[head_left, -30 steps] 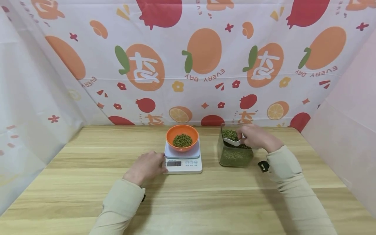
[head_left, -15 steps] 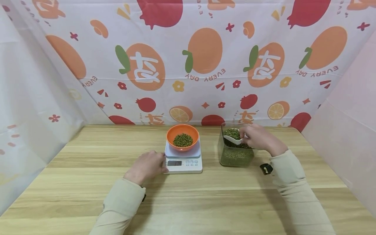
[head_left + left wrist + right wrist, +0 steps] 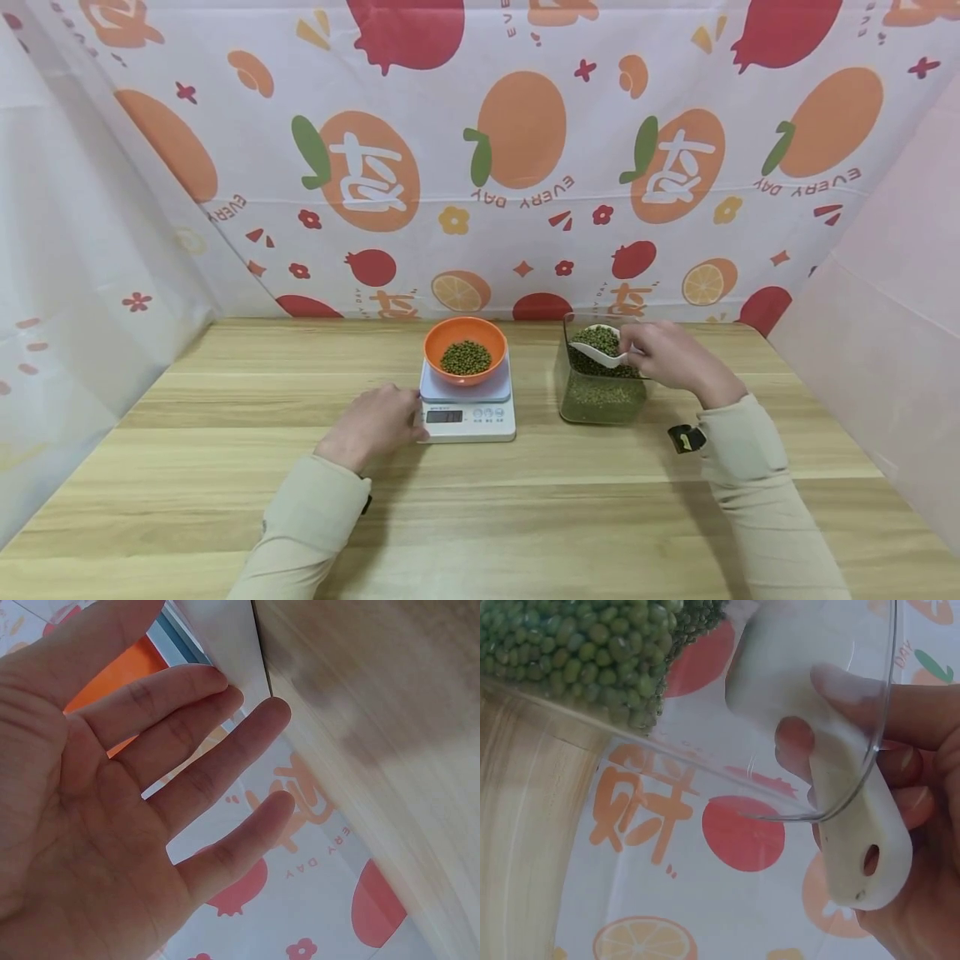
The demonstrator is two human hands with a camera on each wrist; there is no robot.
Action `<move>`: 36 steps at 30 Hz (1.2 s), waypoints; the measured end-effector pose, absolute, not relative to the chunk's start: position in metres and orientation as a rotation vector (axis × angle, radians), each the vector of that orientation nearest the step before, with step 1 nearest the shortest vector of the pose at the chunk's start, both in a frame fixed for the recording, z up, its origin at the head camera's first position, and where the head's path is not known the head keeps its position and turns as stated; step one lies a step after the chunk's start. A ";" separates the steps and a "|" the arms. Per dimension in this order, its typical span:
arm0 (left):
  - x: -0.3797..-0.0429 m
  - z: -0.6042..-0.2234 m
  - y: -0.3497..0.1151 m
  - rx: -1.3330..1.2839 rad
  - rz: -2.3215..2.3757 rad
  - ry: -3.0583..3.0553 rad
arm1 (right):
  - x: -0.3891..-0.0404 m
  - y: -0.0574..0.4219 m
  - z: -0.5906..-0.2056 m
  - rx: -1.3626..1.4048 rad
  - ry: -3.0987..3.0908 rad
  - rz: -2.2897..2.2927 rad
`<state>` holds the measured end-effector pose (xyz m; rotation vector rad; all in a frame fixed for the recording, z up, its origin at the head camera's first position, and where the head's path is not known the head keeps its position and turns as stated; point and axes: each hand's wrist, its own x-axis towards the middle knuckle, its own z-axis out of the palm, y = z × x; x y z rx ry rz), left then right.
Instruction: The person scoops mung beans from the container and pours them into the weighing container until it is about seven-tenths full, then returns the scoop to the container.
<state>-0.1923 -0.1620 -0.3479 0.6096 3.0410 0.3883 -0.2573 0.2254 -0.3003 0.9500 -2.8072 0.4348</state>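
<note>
My right hand (image 3: 675, 362) pinches the handle of a white spoon (image 3: 855, 832) over a clear square container (image 3: 602, 415) of mung beans (image 3: 592, 656). In the head view the spoon's bowl carries beans and sits at the container's mouth. My left hand (image 3: 372, 427) is at the left side of a white kitchen scale (image 3: 487, 432). Its fingers (image 3: 247, 742) are extended and spread in the left wrist view, and the fingertips appear to touch the scale's edge. An orange bowl (image 3: 465, 330) with a small heap of mung beans (image 3: 467, 358) stands on the scale. The digits on its display are too small to read.
Everything stands on a wood-grain table (image 3: 487, 517). A fruit-print curtain (image 3: 525, 167) hangs right behind the scale and container. Pale sheets close off the left and right sides. The container's wall rises between the spoon and the scale.
My right hand and forearm have shifted slightly right. The spoon has come up a little out of the beans, and its load now shows. My left hand, the scale and the bowl have stayed put.
</note>
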 end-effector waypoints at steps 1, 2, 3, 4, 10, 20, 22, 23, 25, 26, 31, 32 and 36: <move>-0.192 -0.348 -0.162 0.609 0.388 3.041 | -0.256 0.226 -0.301 0.945 -2.805 0.442; -0.192 -0.348 -0.162 0.613 0.388 3.043 | -0.256 0.227 -0.301 0.938 -2.803 0.450; -0.192 -0.348 -0.162 0.615 0.385 3.045 | -0.255 0.227 -0.301 0.933 -2.801 0.461; -0.192 -0.349 -0.162 0.617 0.382 3.047 | -0.254 0.228 -0.302 0.929 -2.798 0.470; -0.193 -0.350 -0.163 0.626 0.382 3.047 | -0.251 0.231 -0.307 0.888 -2.775 0.512; -0.193 -0.351 -0.162 0.629 0.370 3.046 | -0.247 0.234 -0.314 0.869 -2.688 0.565; -0.193 -0.350 -0.162 0.628 0.368 3.047 | -0.246 0.235 -0.314 0.869 -2.684 0.581; -0.193 -0.350 -0.163 0.629 0.369 3.048 | -0.246 0.236 -0.315 0.871 -2.681 0.593; -0.193 -0.350 -0.163 0.633 0.371 3.049 | -0.245 0.237 -0.315 0.873 -2.669 0.610; -0.193 -0.350 -0.163 0.635 0.371 3.052 | -0.245 0.238 -0.316 0.876 -2.658 0.618; -0.193 -0.349 -0.163 0.635 0.371 3.058 | -0.246 0.242 -0.320 0.915 -2.574 0.678; -0.193 -0.350 -0.163 0.635 0.374 3.058 | -0.246 0.242 -0.321 0.924 -2.556 0.689; -0.193 -0.351 -0.164 0.638 0.386 3.057 | -0.248 0.244 -0.324 0.949 -2.508 0.712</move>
